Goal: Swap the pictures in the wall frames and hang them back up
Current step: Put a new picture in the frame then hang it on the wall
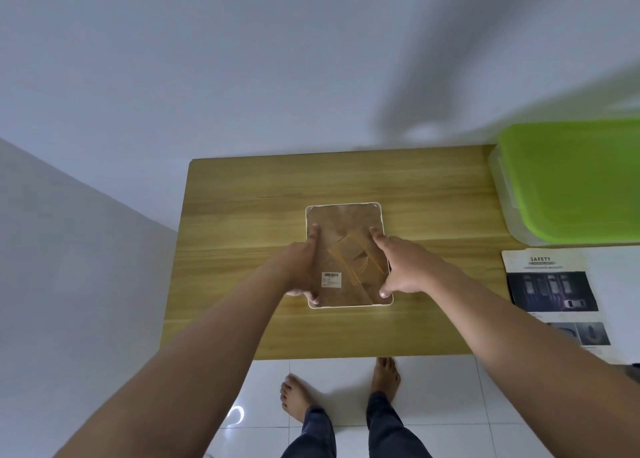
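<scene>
A white picture frame (348, 255) lay face down mid-table (242, 215); the left hand (299, 267) and right hand (403, 267) pressed spread fingers on its stiff backing. Likely light, fragile glass; best gripped by the edges

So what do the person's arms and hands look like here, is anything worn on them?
Both arms are bare along all of their visible length: no sleeves show in the head view. The left hand and the right hand wear no gloves, and no rings, watch or bracelets are visible on the fingers or wrists. The only clothing in view is dark trousers lower down, above bare feet.
</scene>
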